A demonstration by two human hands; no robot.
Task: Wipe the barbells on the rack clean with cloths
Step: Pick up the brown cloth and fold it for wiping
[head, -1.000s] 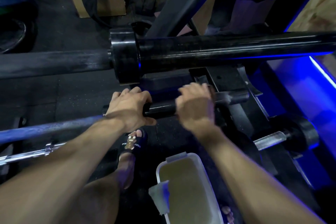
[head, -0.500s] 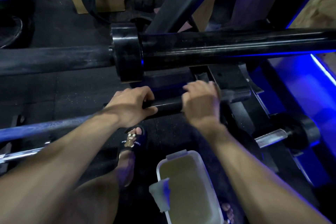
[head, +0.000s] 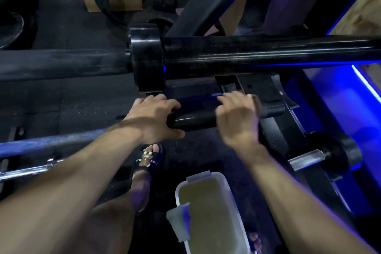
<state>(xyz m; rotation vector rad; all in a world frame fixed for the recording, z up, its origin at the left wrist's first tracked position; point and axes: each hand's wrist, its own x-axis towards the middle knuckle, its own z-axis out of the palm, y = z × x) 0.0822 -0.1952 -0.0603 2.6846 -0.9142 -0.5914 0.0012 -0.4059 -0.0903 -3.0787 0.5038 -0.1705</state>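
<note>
My left hand [head: 151, 118] grips the lower barbell's sleeve [head: 194, 119] at nine o'clock of my right hand [head: 237, 117], whose blurred fingers curl over it; any cloth beneath is hidden. A white cloth [head: 179, 220] hangs on the tub [head: 226, 179] at six o'clock.

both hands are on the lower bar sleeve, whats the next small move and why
Probably slide the right hand toward the sleeve's outer end, wiping as it goes. The left hand grips the sleeve and steadies it, and something tan, likely a cloth, shows under the right fingers; that end lies just beyond them.
</note>
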